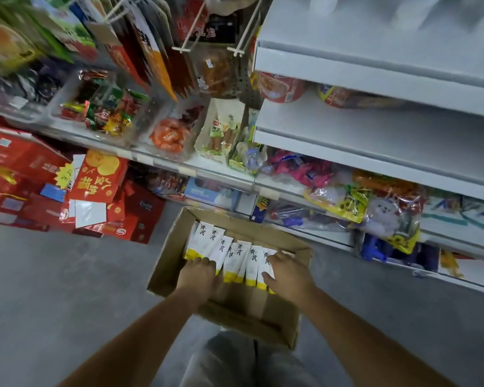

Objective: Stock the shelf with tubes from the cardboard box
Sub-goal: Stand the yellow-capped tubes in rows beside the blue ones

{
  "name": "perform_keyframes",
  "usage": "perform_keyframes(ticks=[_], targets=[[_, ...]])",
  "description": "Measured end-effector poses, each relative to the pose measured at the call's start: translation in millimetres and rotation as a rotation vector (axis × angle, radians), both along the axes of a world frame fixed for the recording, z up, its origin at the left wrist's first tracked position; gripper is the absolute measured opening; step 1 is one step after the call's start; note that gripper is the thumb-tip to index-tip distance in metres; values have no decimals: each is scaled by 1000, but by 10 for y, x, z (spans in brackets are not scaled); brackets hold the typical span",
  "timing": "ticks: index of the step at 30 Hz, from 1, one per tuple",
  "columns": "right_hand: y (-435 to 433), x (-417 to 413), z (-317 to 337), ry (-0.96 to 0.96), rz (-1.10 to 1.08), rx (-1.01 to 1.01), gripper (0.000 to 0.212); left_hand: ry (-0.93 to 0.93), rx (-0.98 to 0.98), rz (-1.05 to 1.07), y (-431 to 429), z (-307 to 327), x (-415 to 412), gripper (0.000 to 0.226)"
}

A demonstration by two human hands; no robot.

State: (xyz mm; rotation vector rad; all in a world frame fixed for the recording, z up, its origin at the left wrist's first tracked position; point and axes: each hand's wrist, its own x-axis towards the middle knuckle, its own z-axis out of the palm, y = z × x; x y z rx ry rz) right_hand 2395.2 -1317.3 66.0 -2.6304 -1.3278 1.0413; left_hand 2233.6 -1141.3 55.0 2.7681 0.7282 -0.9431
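I see the left hand (197,270) and right hand (287,270) curled round the tubes (236,258) standing in the box (165,263); lifted together, I'd fear the middle ones dropping short of the shelf (375,135)

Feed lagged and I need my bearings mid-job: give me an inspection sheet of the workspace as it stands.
surface: grey floor; the box stands open on it.
job's things: box holds a row of white tubes with yellow ends; white shelves stand beyond it, to the right.
clutter: red cartons on the floor at left.
grips: left hand grips the row's left end; right hand grips its right end.
cables: nothing seen.
surroundings: snack packs in clear bins on the left shelving; bright bags on a low shelf.
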Motion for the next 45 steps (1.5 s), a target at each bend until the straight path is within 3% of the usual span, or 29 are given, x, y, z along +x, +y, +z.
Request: perform_keyframes(ticks=[15,21,25,35,41,45], targets=[[11,-474,-1120,45,-303,-235,27,74,-175,-7,226,-1231,32,28],[-71,-628,-1395,41,-674,-307,31,40,-245,14,242,-1597,45,26],[-70,-614,-1546,91,-948,-336,31,38,-287,105,220,-1811,104,34],[-8,-502,-1834,95,-1186,-281,31,-6,-432,515,-6,-2084,189,59],[74,-520,-1927,129,-1307,-258,33,-103,-498,733,-37,-2179,225,35],[122,-455,-2002,186,-1469,-223,42,-70,-509,795,-13,-2171,269,43]])
